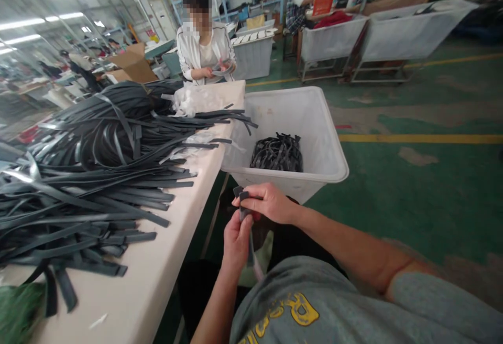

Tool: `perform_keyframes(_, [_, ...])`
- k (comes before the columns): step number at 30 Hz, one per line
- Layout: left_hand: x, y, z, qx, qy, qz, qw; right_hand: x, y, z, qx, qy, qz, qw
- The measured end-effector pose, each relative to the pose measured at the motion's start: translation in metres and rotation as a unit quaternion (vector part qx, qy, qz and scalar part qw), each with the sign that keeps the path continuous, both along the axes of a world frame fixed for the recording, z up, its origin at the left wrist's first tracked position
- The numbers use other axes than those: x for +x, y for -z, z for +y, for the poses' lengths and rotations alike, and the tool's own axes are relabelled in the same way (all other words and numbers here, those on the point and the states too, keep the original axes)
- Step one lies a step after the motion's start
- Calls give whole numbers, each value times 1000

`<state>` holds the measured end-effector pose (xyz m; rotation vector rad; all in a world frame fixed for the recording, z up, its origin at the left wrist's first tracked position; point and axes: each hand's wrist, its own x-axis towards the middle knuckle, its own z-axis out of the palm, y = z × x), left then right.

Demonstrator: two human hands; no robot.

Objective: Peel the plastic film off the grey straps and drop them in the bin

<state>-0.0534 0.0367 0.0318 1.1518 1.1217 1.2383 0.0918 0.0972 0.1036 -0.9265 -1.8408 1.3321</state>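
On the shop floor, L to R: a pile of dark grey straps (90,150) lay across a pale table (137,286), most of the near cut ends pointing R, twd. the wearer's side. At the table's far end stood a co-worker (206,53) in a white jacket, both hands on a thin greyish item, too small to ID.

Ctr., off the table's edge, the wearer's left hand (238,236) pinched a dark strap (244,197) btwn thumb & fingers. The strap lay right at the fingertips, long axis approx. up-down in frame: short ends on top, tail hanging below the left hand twd. the lap. Two ends showed; one folded pc. or two, can't tell.

Just above, the right hand (275,203) came in from the R w/ thumb & fingers closed on the upper part, so it was the nearer hand to the ends; the left was nearer the tail. Beyond the right hand, ahead & a bit R, stood a white bin (336,168) w/ a black bundle (277,154) inside.
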Motion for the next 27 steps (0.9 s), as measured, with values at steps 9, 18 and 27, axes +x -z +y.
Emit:
perform_keyframes(9, [28, 41, -36, -7, 70, 83, 994, 49, -12, 11, 108, 119, -22, 987])
perform_keyframes(18, [-33, 80, -28, -125, -132, -89, 979, 113, -70, 119, 340, 394, -283, 806])
perform_keyframes(27, [-74, 80, -61, -103, -217, -7, 971, 58, -7, 149, 416, 273, -393, 773])
